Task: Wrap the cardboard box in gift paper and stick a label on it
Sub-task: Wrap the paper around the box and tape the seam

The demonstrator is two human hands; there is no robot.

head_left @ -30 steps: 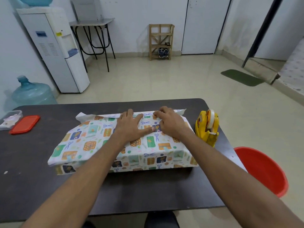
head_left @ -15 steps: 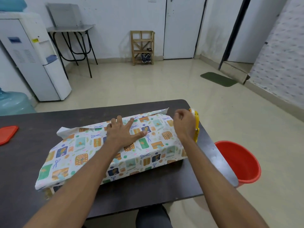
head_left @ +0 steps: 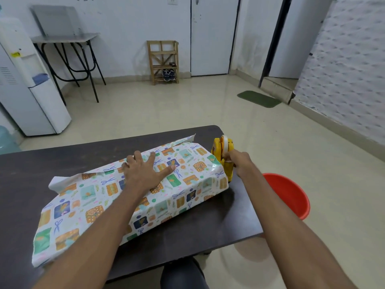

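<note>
**Reaching for tape while the seam is held down**

Leaving the top of the parcel, where it lay beside the other hand a second ago, the right hand (head_left: pixel 239 163) has crossed to the yellow tape dispenser (head_left: pixel 224 152) standing just beside the parcel's right end. Its fingers are curled round the front of the dispenser, near the cutter. The left hand (head_left: pixel 143 174) has stayed put: flat, fingers spread, gripping nothing, pressing the overlapped gift paper (head_left: pixel 93 201) down onto the top face.

The cardboard box sits in the middle of the dark table (head_left: pixel 208 224), fully covered by the paper. The change suggests the long seam is folded and ready to be fixed, so the job is probably at its first taping. Both ends are still unfolded, with loose paper sticking out at the far right corner and at the left end. A red bucket (head_left: pixel 291 195) stands on the floor past the table's right edge.

Whether the right fingertips already pinch the free end of the tape cannot be told: the back of the hand covers them, and clear tape would hardly show anyway. The box itself is entirely hidden, the seam line lies under the left palm, and no label is in view.
</note>
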